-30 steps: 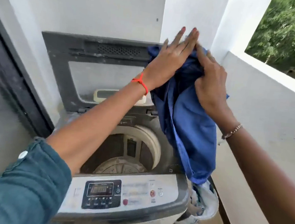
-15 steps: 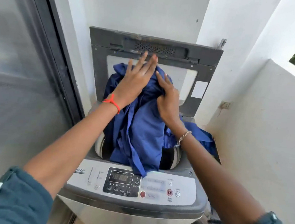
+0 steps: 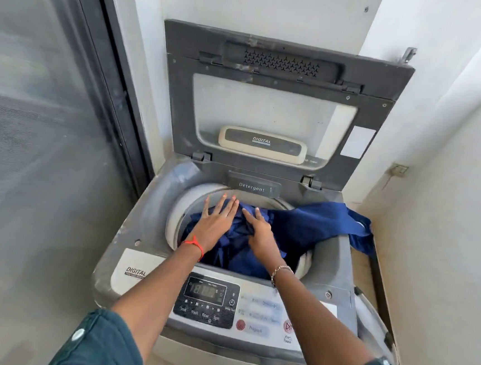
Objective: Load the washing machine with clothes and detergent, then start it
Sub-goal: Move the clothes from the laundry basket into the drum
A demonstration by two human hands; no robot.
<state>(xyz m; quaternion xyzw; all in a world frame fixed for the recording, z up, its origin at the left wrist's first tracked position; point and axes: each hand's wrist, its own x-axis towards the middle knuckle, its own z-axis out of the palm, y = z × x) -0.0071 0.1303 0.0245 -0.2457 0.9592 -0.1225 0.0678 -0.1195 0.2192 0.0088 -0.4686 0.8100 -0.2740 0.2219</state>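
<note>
Blue cloth fills the centre: a blue garment [image 3: 311, 226] lies half inside the drum [image 3: 179, 206] of a top-loading washing machine [image 3: 148, 223], w/ the lid [image 3: 273, 60] propped upright behind.

We see 2 bare hands on the garment. The left hand [image 3: 216, 224] lies flat, fingers straight and spread. It grips nothing; the palm presses the cloth down, and the fingertips nearly reach the drum's far rim. The right hand [image 3: 261, 233] sits just beside it, fingers near-straight on a fold, pushing too. Its thumb is hidden, so we can't rule out a pinch underneath. We judge the flat palms are there to stuff the bulk down.

Right of the right-hand fingers, 1 long part of the garment drapes over the rim & hangs outside the machine, so loading isn't finished.

Just beyond the fingertips sits the closed drawer marked Detergent [image 3: 252, 187]; no detergent container shows.

Below both wrists, toward us, is the control panel [image 3: 207, 298] w/ a lit display, and the Start/Pause btn [image 3: 287, 326] is untouched.

We reckon the draped part wants gathering in 1st, else the lid may trap it.
</note>
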